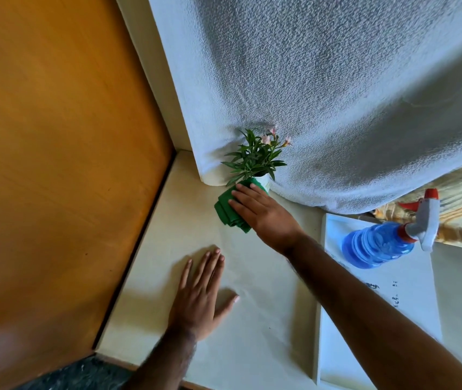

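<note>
Head, right hand (pixel 263 212) on cloth (pixel 225 210), scribbles (pixel 372 285) illegible

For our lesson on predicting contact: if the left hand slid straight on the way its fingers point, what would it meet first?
Most likely the green cloth under the right hand; the left hand lies flat, apart from it.

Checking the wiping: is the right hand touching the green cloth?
Touching. The head view shows the right hand lying flat on the green cloth, with no gap between them.
</note>
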Motion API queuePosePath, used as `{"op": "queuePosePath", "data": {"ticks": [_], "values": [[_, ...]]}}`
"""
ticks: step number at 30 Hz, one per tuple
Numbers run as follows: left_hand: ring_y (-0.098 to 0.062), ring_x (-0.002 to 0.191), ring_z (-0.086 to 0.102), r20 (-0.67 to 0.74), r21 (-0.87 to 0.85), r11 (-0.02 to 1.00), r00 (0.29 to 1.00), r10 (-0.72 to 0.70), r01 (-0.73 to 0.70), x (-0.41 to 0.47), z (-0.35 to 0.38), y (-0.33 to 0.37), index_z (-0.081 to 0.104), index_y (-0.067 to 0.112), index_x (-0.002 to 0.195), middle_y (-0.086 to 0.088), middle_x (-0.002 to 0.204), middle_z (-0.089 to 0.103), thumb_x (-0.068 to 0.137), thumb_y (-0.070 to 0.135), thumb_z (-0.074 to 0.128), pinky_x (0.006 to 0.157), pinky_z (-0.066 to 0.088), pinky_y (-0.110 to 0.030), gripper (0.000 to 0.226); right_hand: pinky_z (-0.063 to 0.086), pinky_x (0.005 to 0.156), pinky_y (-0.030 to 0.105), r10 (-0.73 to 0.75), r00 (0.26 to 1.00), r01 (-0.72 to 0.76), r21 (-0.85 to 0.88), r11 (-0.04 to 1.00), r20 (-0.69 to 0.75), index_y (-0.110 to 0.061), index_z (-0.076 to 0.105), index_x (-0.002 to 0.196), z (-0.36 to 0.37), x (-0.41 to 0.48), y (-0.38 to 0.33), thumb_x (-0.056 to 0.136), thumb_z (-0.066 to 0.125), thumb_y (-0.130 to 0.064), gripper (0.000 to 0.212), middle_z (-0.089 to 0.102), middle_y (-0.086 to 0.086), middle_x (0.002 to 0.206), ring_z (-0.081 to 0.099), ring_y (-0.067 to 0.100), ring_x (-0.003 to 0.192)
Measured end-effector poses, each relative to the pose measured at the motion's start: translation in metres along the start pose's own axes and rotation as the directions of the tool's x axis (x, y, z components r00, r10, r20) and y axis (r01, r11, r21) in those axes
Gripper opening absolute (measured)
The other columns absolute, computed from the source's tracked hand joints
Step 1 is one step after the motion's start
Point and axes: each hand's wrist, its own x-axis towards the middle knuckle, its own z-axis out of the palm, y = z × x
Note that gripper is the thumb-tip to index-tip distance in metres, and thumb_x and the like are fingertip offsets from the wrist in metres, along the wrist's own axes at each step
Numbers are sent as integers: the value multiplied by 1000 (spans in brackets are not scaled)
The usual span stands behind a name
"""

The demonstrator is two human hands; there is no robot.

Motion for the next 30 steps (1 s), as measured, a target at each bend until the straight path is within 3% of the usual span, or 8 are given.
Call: {"op": "queuePosePath", "data": {"ticks": [2,9,11,15,19,22,27,30], "values": [[-26,163,22,8,3,1000,1000,0,0,0,0,0,22,12,168,-8,178,20,100,78,30,127,27,-59,96,43,112,57,2,999,-2,14,1000,36,5,66,128,3,-2,4,98,36,0,43,63,25,136,56,42,132],[-26,163,22,-4,6,1000,1000,3,-3,0,-1,-1,22,12,168,-8,178,20,100,78,33,127,26,-58,96,34,113,55,48,970,-78,121,989,238,3,68,127,16,-9,-2,75,26,1,67,66,24,132,60,44,127],[-27,163,22,15,12,1000,1000,-3,3,0,-1,-1,21,12,169,-9,178,20,100,79,30,127,31,-60,97,37,113,56,29,978,-54,114,992,207,3,68,128,12,-9,-3,77,27,3,65,66,22,133,59,43,129],[-27,163,23,-1,9,1000,1000,-6,6,0,0,0,23,12,168,-9,178,21,99,78,33,126,31,-59,97,39,115,54,-47,995,42,54,998,91,2,68,127,-3,2,3,100,24,1,52,65,19,136,56,39,133],[-27,163,23,-34,9,1000,999,9,-8,0,1,0,25,12,168,-8,177,23,99,77,39,126,29,-59,96,41,113,55,-83,989,82,13,997,122,0,70,124,-6,11,14,92,34,-1,49,67,18,133,59,38,130],[-26,163,23,-42,4,1000,999,8,-8,0,2,0,25,12,168,-8,178,23,99,77,41,127,29,-58,96,36,115,56,-31,983,21,52,998,183,0,69,126,0,9,15,78,32,1,61,66,20,134,58,39,130],[-24,164,20,-53,6,1000,999,7,-7,-1,1,-1,24,12,168,-7,178,21,100,77,40,128,26,-58,95,36,113,53,21,976,-57,159,986,217,-1,68,128,17,-4,5,56,67,23,75,67,19,132,61,39,127],[-24,164,21,-62,10,1000,998,6,-6,-1,2,-1,24,12,168,-7,178,22,99,77,39,127,25,-57,95,36,118,49,67,993,-82,158,984,96,-3,66,132,10,-7,1,78,48,15,60,63,17,138,55,36,134]]}}
